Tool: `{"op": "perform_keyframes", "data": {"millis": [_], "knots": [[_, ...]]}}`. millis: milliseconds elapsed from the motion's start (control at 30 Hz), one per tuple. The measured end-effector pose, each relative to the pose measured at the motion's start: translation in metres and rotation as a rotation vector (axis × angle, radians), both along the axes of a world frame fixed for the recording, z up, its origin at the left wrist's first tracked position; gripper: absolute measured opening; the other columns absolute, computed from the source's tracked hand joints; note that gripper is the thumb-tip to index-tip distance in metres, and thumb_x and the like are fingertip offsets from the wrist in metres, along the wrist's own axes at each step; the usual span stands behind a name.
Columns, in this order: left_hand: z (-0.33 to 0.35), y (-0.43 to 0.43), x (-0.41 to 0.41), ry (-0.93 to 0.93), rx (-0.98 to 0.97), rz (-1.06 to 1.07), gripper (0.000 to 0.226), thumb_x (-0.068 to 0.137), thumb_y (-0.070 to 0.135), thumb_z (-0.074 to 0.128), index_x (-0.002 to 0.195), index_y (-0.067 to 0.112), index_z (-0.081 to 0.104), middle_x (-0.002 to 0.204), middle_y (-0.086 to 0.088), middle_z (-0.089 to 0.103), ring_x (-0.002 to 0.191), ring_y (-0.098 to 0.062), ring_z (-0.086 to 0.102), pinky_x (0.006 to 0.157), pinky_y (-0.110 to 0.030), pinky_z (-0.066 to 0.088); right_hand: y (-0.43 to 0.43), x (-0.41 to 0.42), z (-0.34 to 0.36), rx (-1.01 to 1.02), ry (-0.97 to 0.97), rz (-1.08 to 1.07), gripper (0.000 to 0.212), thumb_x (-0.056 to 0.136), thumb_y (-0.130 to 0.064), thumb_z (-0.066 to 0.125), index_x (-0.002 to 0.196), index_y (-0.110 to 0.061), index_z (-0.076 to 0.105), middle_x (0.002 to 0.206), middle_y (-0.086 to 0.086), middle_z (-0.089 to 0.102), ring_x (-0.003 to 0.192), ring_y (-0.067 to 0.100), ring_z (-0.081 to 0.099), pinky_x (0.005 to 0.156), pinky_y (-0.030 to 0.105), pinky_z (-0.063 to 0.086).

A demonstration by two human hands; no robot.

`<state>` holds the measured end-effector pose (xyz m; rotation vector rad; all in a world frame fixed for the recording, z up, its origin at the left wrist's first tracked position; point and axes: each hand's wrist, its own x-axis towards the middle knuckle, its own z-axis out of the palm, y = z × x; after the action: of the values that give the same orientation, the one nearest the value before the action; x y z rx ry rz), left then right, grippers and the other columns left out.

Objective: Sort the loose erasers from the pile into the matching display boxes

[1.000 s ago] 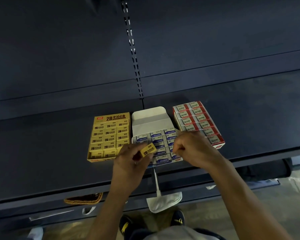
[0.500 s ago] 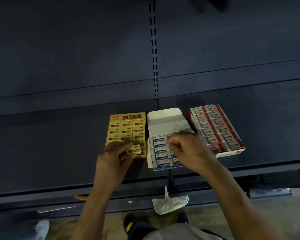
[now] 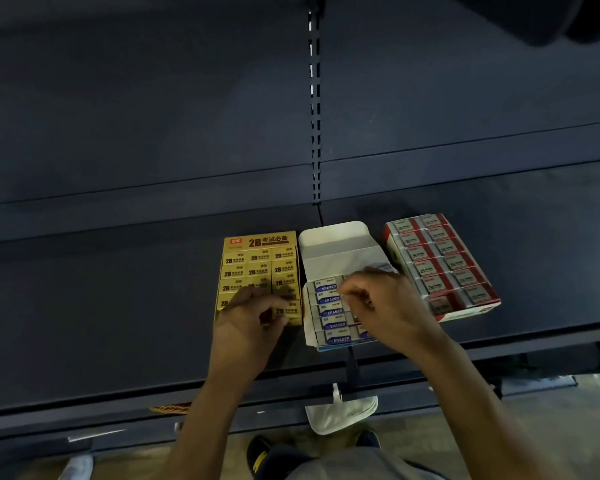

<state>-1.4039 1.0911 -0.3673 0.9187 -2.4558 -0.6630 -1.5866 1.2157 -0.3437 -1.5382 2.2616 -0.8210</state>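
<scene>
The left hand (image 3: 253, 320) is curled over the front right corner of the yellow display box (image 3: 257, 241), its fingertips and thumb closed on a yellow eraser (image 3: 287, 311) that sits at that corner, level with the rows already packed there. The right hand (image 3: 385, 306) hovers over the white display box (image 3: 336, 237), fingers bent and thumb drawn in toward the forefinger; whether anything is pinched between them cannot be told. The two hands are apart, each over its own box.

The yellow eraser carries the same "2B" print as its neighbours. In the white display box, blue-labelled erasers (image 3: 329, 311) marked "ERASER" lie stacked in a column at the left, the rest hidden by the right hand; the box's lid flap stands open at the back. Just beside it on the right, angled slightly, is the red display box (image 3: 465, 315), filled with grey-and-red erasers (image 3: 426, 268) in two columns.

All three boxes stand side by side near the front edge of a dark shelf (image 3: 118, 306). A slotted upright (image 3: 314, 98) runs up the back panel behind them. Below the shelf edge hangs a white pouch (image 3: 343, 415), and a dark shoe (image 3: 260, 455) with a yellow mark shows on the floor.
</scene>
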Motion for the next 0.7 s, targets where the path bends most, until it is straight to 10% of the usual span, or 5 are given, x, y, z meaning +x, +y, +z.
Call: {"op": "perform_keyframes", "data": {"millis": [267, 433, 700], "knots": [[-0.013, 0.004, 0.002, 0.029, -0.145, -0.03, 0.02, 0.067, 0.007, 0.082, 0.084, 0.017, 0.076, 0.088, 0.001, 0.067, 0.076, -0.014, 0.065, 0.063, -0.029, 0.057, -0.001, -0.002, -0.018, -0.196, 0.241, -0.085, 0.022, 0.082, -0.023, 0.064, 0.101, -0.013, 0.066, 0.108, 0.004, 0.064, 0.108, 0.023, 0.057, 0.083, 0.038, 0.054], [-0.016, 0.017, 0.003, 0.028, -0.195, 0.037, 0.016, 0.071, 0.012, 0.079, 0.086, 0.015, 0.074, 0.085, 0.0, 0.06, 0.071, -0.013, 0.061, 0.057, -0.02, 0.048, -0.004, 0.013, -0.039, 0.098, 0.45, 0.01, 0.065, 0.091, -0.056, 0.028, 0.137, -0.013, 0.043, 0.144, 0.008, 0.042, 0.137, 0.025, 0.033, 0.11, 0.046, 0.02], [-0.02, 0.026, 0.002, 0.03, -0.175, 0.08, 0.026, 0.063, 0.007, 0.084, 0.083, 0.015, 0.07, 0.085, 0.0, 0.058, 0.073, -0.014, 0.059, 0.056, -0.029, 0.053, -0.007, 0.017, -0.042, 0.156, 0.529, -0.025, 0.066, 0.093, -0.053, 0.023, 0.139, -0.008, 0.04, 0.145, 0.012, 0.04, 0.136, 0.026, 0.033, 0.107, 0.051, 0.02]]}}
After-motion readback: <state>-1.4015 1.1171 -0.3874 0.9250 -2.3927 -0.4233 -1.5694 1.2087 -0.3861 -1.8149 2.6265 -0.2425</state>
